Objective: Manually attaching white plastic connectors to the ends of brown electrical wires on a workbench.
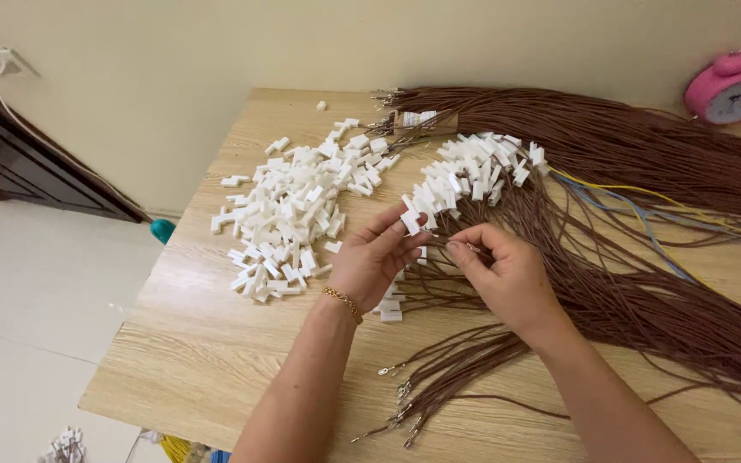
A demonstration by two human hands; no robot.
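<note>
We see the left hand [375,257] near the middle of the wooden table [207,343], with its fingers closed on a small white connector [410,219] — the piece stands up between thumb and fingertips. The right hand [503,270] is just beside it, thumb and forefinger pinched on the end of a thin brown wire [470,248]; wire tip and connector are near each other, but we cannot tell if they touch.

Left of the hands lies a loose pile [289,214] of white connectors. Behind the hands, a bunch of connectors already on wires [473,171] rests on the big brown bundle [645,154], which spreads to the right. A pink clock [731,90] stands in the far right corner.
</note>
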